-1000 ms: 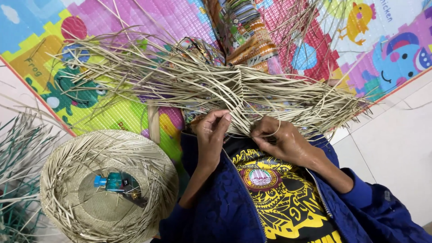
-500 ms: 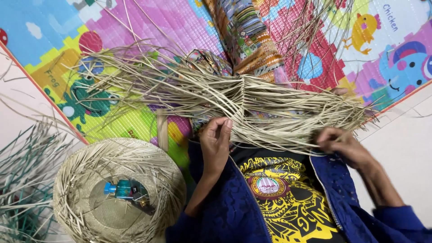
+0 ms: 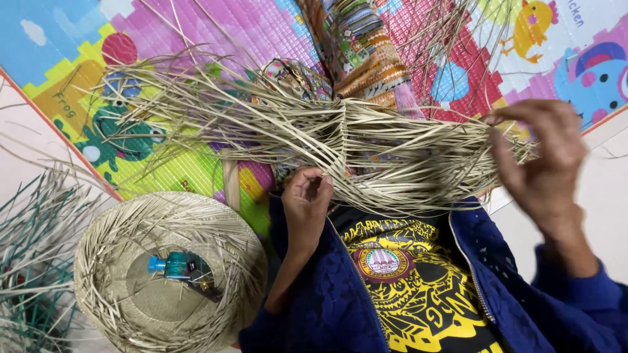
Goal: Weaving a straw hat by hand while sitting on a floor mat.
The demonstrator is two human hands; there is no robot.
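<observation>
A flat piece of weaving made of pale dry straw strips (image 3: 340,147) lies across my lap, with loose ends fanning out to the left and right. My left hand (image 3: 307,199) pinches the near edge of the weave just below its middle seam. My right hand (image 3: 543,163) is raised at the right end of the strips, thumb and fingers closed on a thin strand. A blue jacket (image 3: 327,307) covers my arms.
An unfinished woven straw hat (image 3: 124,261) lies at the lower left with a small blue bottle (image 3: 175,265) inside. Green strips (image 3: 33,261) lie at the far left. A colourful play mat (image 3: 196,39) and patterned cloth (image 3: 360,52) lie beyond.
My right hand has left the middle of the weave and swept out to the right end, drawing a strand. The left hand has stayed at the near edge.
</observation>
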